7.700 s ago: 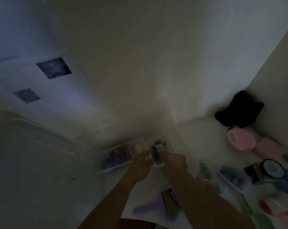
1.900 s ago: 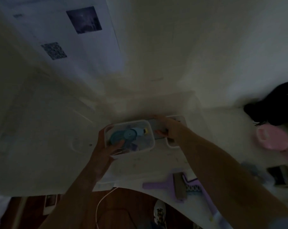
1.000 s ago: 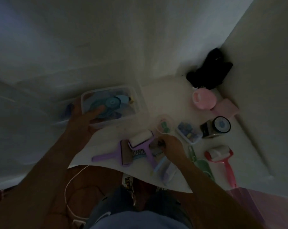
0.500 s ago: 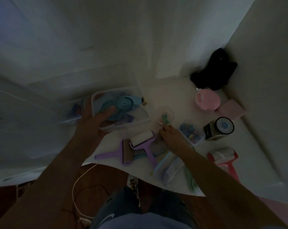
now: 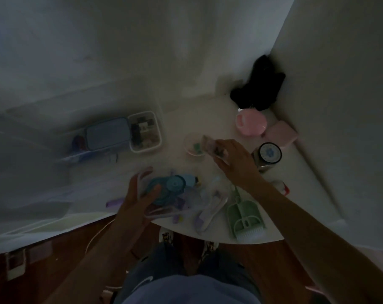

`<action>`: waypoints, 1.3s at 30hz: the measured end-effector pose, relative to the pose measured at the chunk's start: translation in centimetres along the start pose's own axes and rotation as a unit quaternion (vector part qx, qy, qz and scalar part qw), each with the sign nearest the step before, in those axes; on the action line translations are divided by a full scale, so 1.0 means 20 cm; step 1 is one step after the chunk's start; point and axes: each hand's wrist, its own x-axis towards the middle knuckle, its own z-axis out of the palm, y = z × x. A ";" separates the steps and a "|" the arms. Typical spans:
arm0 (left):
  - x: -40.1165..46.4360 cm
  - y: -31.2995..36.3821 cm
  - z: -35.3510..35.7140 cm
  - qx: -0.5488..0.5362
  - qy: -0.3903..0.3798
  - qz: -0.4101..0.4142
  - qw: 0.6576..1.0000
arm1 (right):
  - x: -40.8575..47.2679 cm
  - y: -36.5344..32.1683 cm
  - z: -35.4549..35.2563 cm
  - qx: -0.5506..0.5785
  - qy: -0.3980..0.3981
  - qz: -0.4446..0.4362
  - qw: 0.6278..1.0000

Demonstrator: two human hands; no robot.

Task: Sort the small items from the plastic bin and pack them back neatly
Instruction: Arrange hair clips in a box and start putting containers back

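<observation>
The scene is dim and blurred. My left hand (image 5: 136,199) grips the near-left rim of the clear plastic bin (image 5: 187,199), which holds a round blue gadget (image 5: 172,187) and sits low over the table's front edge. My right hand (image 5: 233,157) holds a small clear box (image 5: 211,146) of tiny coloured bits, tilted above a small round clear cup (image 5: 192,148). A white-rimmed container (image 5: 145,132) of dark small items stands at the back left, beside a blue-lidded box (image 5: 108,136).
A green dustpan and brush (image 5: 245,218) and a white-purple brush (image 5: 209,208) lie near the front edge. A pink round case (image 5: 251,123), a pink box (image 5: 280,133), a black-lidded jar (image 5: 270,152) and black cloth (image 5: 259,88) fill the right corner by the wall.
My left hand has pulled the bin from the back left to the front edge, over the purple tools. My right hand has picked up the small clear box and raised it beside the round cup.
</observation>
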 end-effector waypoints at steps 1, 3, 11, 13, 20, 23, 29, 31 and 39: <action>0.00 -0.05 0.02 -0.003 -0.010 -0.009 1.000 | -0.03 -0.01 -0.05 0.021 0.005 0.011 1.000; 0.01 -0.14 0.06 -0.007 -0.030 -0.042 0.999 | -0.11 -0.06 -0.17 0.055 0.011 0.011 0.998; 0.06 -0.32 0.17 -0.004 -0.056 -0.118 0.991 | -0.43 -0.37 -0.19 0.072 -0.125 -0.030 0.989; 0.06 -0.34 0.17 -0.003 -0.061 -0.119 0.991 | -0.47 -0.37 -0.13 -0.004 -0.115 -0.061 0.991; 0.08 -0.40 0.17 -0.021 -0.097 -0.080 0.992 | -0.51 -0.35 -0.02 -0.113 -0.072 -0.125 0.983; 0.07 -0.43 0.13 -0.019 -0.102 -0.078 0.992 | -0.50 -0.37 -0.01 -0.093 -0.072 -0.101 0.988; 0.09 -0.48 0.02 -0.062 -0.055 -0.111 0.990 | -0.55 -0.40 -0.03 0.010 0.012 0.032 0.999; 0.08 -0.50 -0.02 -0.088 -0.040 -0.127 0.987 | -0.58 -0.43 -0.01 0.121 -0.023 0.217 0.968; 0.01 -0.52 -0.19 -0.061 -0.100 -0.124 0.985 | -0.68 -0.56 0.12 0.486 -0.125 0.470 0.726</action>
